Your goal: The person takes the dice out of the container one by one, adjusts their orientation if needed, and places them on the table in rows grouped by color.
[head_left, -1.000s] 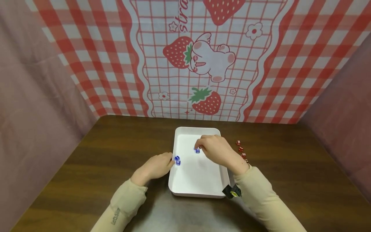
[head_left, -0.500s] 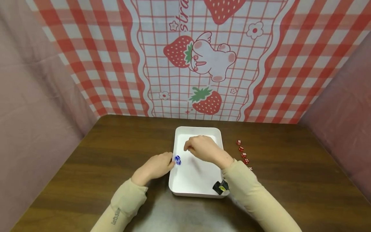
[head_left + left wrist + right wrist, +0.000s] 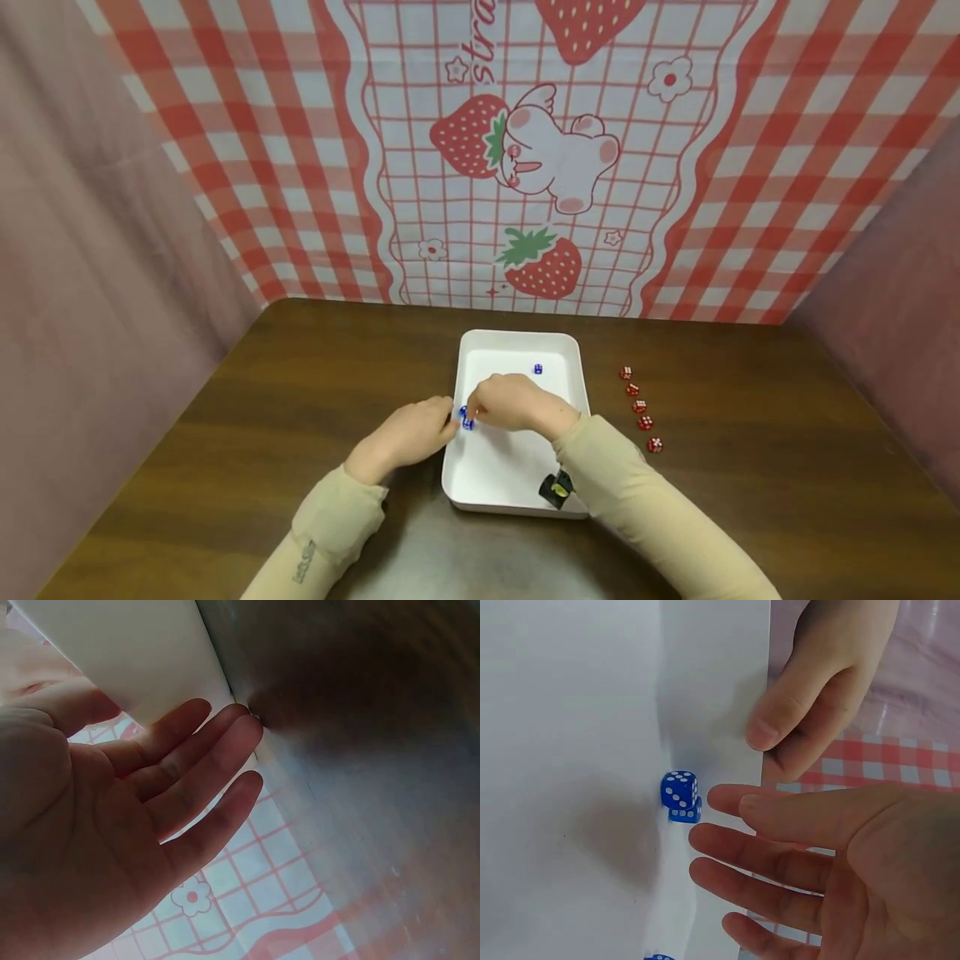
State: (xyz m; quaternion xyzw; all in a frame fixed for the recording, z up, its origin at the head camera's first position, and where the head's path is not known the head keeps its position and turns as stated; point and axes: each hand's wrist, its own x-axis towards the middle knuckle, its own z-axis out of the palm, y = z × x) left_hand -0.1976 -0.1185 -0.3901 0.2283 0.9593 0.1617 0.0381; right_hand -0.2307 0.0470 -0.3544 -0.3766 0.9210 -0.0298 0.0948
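Five red dice point(image 3: 640, 407) are lined up right of the empty, straight-fingered right grip point(image 3: 507, 402), judged done, while two blue dice point(image 3: 679, 790) just ahead of it and a third die point(image 3: 538, 368) beyond, in the tray point(image 3: 487, 479) touched by the relaxed left grip point(image 3: 408, 432), are judged left to be handled.

The left grip point(image 3: 135, 795) (fingers point(image 3: 206, 776) loosely extended) touches the white tray point(image 3: 142, 652), checked cloth point(image 3: 281, 874) beyond.

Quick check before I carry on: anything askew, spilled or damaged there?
Nothing looks spilled or damaged. The strawberry cloth looks turned: its lettering runs sideways. In the white tray, two blue dice crowd the left side, unlike the spaced row of red dice.
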